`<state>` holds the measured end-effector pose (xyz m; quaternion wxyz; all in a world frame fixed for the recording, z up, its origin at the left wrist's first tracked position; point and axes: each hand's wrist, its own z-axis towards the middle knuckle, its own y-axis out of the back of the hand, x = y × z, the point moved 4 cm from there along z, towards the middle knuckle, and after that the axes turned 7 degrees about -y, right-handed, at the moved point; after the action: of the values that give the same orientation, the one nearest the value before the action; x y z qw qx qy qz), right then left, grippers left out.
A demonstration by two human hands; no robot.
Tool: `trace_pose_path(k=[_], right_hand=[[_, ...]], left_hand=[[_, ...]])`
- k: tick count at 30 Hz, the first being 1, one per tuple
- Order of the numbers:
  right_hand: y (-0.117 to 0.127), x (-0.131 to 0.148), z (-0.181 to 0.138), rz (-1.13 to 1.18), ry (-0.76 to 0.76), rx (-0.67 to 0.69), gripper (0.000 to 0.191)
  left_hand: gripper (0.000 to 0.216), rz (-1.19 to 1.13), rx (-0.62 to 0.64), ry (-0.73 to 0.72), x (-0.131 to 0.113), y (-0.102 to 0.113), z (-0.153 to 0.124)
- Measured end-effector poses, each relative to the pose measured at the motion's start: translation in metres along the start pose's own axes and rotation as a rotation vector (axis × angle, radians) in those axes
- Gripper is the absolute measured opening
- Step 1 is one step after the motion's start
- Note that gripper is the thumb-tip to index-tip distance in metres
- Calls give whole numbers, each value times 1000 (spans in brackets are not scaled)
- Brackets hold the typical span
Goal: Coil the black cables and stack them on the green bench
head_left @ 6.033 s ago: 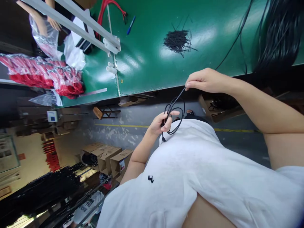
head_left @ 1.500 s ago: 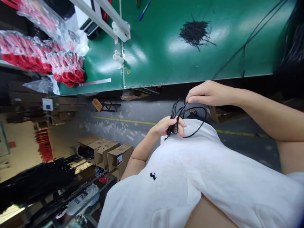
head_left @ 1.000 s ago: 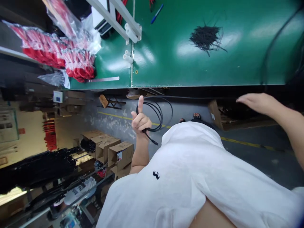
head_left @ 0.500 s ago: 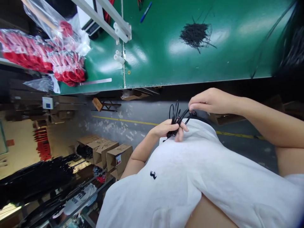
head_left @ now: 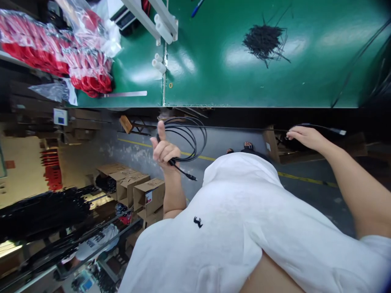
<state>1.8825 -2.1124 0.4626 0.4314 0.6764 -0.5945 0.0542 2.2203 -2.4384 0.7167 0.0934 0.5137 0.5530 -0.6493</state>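
Note:
My left hand (head_left: 164,150) is raised in front of my white shirt, fingers curled round a black cable coil (head_left: 187,138), index finger pointing up; a plug end (head_left: 192,178) sticks out below the fist. From the coil the cable runs taut to the right. My right hand (head_left: 304,136) is stretched far right below the green table edge (head_left: 259,106), pinching the cable near its other connector (head_left: 337,131).
A pile of black ties (head_left: 264,40) lies on the green table. Bagged red cable bundles (head_left: 88,73) sit at its left end beside a white rail frame (head_left: 159,24). Cardboard boxes (head_left: 143,195) stand on the floor, another box (head_left: 275,142) under the table.
Half a second ago both hands were close together at my chest on the coil. Now my left hand has lifted the coil leftward and my right hand has pulled the cable out to the right.

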Motion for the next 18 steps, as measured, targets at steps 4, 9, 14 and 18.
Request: trace_pose_path(k=[4, 9, 14, 18], right_hand=[[9, -10, 8, -88, -113, -51, 16], [17, 7, -12, -205, -67, -4, 28], [10, 126, -67, -353, 478, 125, 39], [34, 204, -86, -66, 690, 145, 38]], left_hand=[[58, 99, 91, -196, -21, 5, 8], [61, 155, -20, -96, -23, 22, 19], [30, 398, 7, 409, 69, 13, 11], [31, 377, 279, 638, 138, -18, -6]])
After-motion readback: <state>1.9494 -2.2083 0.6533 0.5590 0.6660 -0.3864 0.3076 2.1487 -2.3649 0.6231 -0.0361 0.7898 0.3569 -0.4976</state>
